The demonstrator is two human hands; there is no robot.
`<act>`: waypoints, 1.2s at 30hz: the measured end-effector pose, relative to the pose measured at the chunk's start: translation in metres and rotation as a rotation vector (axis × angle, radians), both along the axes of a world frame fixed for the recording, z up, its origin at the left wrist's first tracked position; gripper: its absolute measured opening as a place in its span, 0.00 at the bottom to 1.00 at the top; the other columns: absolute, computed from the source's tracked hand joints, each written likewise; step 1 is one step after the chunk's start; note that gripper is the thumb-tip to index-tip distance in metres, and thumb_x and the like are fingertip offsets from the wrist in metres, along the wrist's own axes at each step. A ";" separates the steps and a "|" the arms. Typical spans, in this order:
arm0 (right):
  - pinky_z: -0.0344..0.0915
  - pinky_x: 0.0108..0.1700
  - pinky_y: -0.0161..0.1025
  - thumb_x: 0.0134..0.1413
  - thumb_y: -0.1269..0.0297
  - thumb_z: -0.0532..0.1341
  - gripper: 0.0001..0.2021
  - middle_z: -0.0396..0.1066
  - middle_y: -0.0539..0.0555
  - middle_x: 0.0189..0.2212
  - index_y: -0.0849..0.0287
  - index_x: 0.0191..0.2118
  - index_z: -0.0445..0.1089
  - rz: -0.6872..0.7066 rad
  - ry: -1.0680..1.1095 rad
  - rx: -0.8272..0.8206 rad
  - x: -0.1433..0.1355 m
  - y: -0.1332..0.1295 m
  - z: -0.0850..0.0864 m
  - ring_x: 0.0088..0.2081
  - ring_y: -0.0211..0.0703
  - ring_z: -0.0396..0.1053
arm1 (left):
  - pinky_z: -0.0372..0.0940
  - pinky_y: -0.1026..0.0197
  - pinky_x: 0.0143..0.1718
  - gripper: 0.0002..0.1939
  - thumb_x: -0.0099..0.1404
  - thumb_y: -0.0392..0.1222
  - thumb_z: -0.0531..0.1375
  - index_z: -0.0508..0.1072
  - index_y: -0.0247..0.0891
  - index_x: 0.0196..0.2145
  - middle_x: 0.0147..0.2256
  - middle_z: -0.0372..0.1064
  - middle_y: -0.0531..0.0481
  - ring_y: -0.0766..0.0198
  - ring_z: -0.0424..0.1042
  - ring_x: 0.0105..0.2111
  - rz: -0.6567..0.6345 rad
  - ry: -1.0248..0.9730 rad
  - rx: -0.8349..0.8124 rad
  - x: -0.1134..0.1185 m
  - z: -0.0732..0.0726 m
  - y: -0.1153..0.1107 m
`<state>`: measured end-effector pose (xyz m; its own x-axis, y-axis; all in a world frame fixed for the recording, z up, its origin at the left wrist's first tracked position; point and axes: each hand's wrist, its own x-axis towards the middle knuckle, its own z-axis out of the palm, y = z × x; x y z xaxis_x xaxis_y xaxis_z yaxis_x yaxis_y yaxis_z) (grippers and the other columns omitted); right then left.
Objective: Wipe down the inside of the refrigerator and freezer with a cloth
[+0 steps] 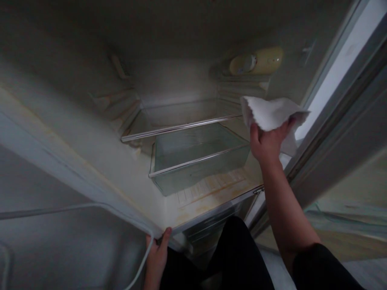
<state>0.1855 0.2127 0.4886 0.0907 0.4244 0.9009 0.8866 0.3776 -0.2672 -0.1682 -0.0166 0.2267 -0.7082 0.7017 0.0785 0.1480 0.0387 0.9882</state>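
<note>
Fridge (145,193) open on my feed. Clear drawer (199,171) below shelf (181,128). White cloth (272,110) near right wall. Yellow bottle (269,60), upper right: too dim for me to read any label. Right hand (269,143) grips cloth, edges hanging loose. Left hand (157,251) grips fridge's front corner, seemingly for bracing.

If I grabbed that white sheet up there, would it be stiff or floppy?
Probably floppy: the white sheet bends and hangs down beside the right hand. It's likely light, because its edges look thin. It probably wouldn't roll, being crumpled rather than round.
</note>
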 end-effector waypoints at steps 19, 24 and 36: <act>0.49 0.66 0.59 0.64 0.62 0.54 0.18 0.72 0.69 0.48 0.69 0.46 0.76 -0.257 -0.362 -0.371 0.013 -0.018 -0.114 0.58 0.64 0.62 | 0.57 0.39 0.68 0.31 0.58 0.59 0.70 0.68 0.42 0.52 0.51 0.74 0.42 0.44 0.69 0.60 -0.029 -0.007 0.005 -0.009 -0.019 -0.004; 0.51 0.65 0.55 0.63 0.64 0.54 0.18 0.74 0.70 0.48 0.71 0.48 0.76 -0.223 -0.485 -0.593 0.018 -0.049 -0.176 0.56 0.63 0.64 | 0.57 0.37 0.68 0.30 0.59 0.59 0.69 0.68 0.42 0.53 0.50 0.74 0.42 0.44 0.71 0.58 -0.062 -0.007 0.010 -0.010 -0.018 -0.004; 0.52 0.64 0.60 0.62 0.55 0.57 0.22 0.77 0.73 0.36 0.72 0.37 0.81 -0.330 -0.363 -0.591 0.025 -0.039 -0.153 0.48 0.67 0.70 | 0.58 0.39 0.67 0.32 0.56 0.61 0.69 0.69 0.41 0.51 0.51 0.74 0.42 0.44 0.70 0.59 -0.037 0.002 0.003 -0.001 -0.003 -0.004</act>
